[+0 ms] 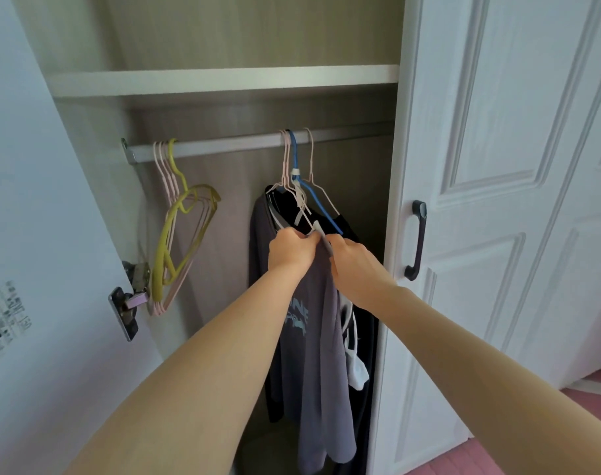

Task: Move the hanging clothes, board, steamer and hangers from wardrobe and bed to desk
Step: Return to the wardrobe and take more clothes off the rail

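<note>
Head view, mid-frame: left hand point(289, 250) and right hand point(352, 265) both pinch the grey shirt point(321, 354) at its shoulder — it hangs from the rail point(223, 147). Empty hangers point(182, 234) dangle centre-left.

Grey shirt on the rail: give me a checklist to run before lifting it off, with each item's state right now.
1. Both hands on the garment: ok. The left hand and right hand pinch the grey shirt at its shoulder.
2. Grip on the hanger itself: cannot tell; the fingers hide where wire meets cloth.
3. Hook free to lift: not ok. Several hooks crowd together on the rail, among them a blue hanger.
4. Neighbouring clothes clear: not ok. Dark garments hang pressed against the shirt.
5. Wardrobe door out of the way: ok. The right door stands open.
6. Empty hangers clear of the path: ok, they hang far left.
</note>
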